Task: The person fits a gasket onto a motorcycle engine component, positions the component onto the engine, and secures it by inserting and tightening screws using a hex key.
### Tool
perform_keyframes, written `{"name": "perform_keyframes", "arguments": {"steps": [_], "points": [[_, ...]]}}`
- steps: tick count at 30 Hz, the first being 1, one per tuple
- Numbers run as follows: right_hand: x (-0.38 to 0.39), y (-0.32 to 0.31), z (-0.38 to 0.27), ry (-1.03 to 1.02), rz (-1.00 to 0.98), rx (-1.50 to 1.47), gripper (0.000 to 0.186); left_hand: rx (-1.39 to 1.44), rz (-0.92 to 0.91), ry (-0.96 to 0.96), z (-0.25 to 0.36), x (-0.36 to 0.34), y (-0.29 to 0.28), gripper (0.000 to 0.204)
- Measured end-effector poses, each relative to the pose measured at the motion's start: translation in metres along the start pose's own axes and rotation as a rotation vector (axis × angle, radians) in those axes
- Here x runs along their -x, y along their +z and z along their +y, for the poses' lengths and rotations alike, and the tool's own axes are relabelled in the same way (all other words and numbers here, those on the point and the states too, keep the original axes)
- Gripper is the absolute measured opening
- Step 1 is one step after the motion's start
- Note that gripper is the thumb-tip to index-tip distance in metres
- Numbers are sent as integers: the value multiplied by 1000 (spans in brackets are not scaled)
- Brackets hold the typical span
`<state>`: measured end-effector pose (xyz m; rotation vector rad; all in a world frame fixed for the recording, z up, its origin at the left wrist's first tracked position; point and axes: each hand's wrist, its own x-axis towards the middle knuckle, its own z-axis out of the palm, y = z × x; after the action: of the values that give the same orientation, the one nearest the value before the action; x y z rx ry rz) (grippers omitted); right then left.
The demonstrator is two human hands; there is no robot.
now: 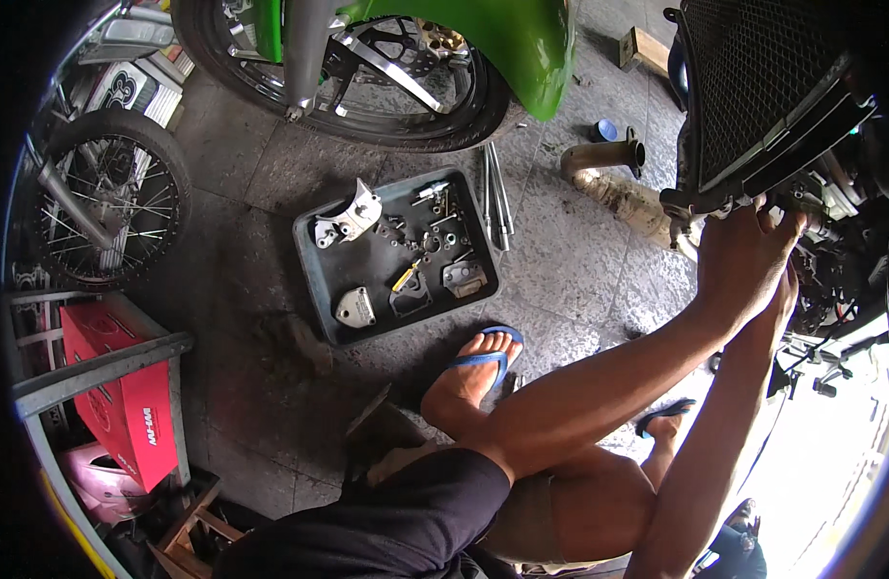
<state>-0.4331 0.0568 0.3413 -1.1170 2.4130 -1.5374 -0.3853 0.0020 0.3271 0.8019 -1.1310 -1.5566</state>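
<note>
My left hand [738, 265] reaches under the black radiator [753, 106] at the upper right, fingers bent around fittings [816, 217] on the motorcycle's engine area; exactly what they hold is unclear. My right hand [780, 294] is just behind and below it among dark engine parts [840, 280], its fingers mostly hidden. A curved metal exhaust pipe [613, 198] lies on the floor left of the radiator. A black tray [324, 318] holds a white metal bracket [362, 212], a yellow-handled screwdriver [406, 273], metal covers [355, 307] and several small parts.
A green-fendered front wheel [367, 130] is at the top, a spoked wheel [160, 212] at left. A metal rack [121, 357] holds a red box [126, 425]. Long metal rods [494, 193], a blue lid [604, 129] and a wooden block [642, 50] lie on the tiles. My sandalled feet [473, 372] are below.
</note>
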Motion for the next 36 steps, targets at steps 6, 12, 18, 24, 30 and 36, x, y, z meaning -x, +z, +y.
{"name": "perform_keyframes", "arguments": {"steps": [6, 12, 18, 24, 30, 36], "points": [[-1, 0, 1, -12, 6, 2, 25, 125, -112, -133, 8, -2, -6, 59], [-4, 1, 5, -18, 2, 5, 26, 5, -188, -137, 10, -6, -10, 58], [-5, 3, 4, -23, -3, 9, 26, -2, -69, -37, 4, -1, -4, 59], [-7, 4, 4, -26, 1, 17, 27, 13, -149, -96, 6, -5, -5, 59], [-7, 6, 3, -32, -5, 21, 28, 4, -97, -45, 6, -4, -6, 52], [-10, 6, 7, -32, -3, 34, 28, 85, -47, -34, 4, 0, -3, 48]]}}
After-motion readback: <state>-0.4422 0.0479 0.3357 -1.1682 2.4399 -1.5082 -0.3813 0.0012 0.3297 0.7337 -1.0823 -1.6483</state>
